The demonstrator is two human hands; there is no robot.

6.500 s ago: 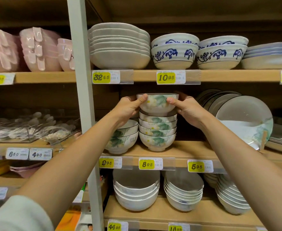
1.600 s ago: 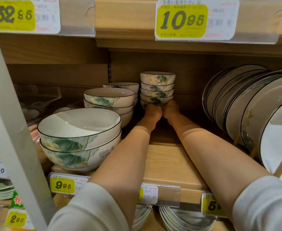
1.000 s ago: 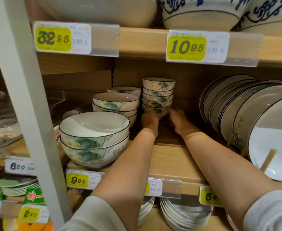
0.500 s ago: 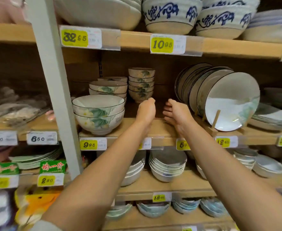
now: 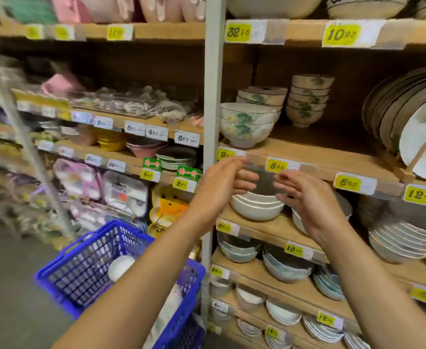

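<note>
Both arms reach forward. Left hand and right hand hang in the air with palms facing each other, fingers loosely spread, holding nothing. A stack of white bowls sits on the shelf just behind and below them. Near left, a blue basket holds a white round item; I cannot tell what it is.

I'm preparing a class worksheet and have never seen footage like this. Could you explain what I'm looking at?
All pictures come from a camera worn on a person's head, looking forward and down. The two bare arms are that person's own. The left hand and right hand are empty, fingers relaxed, hovering before a shop shelf near white bowls. A stack of small floral bowls stands at the shelf's back, plates lean beside it, and a blue basket sits lower left.
</note>
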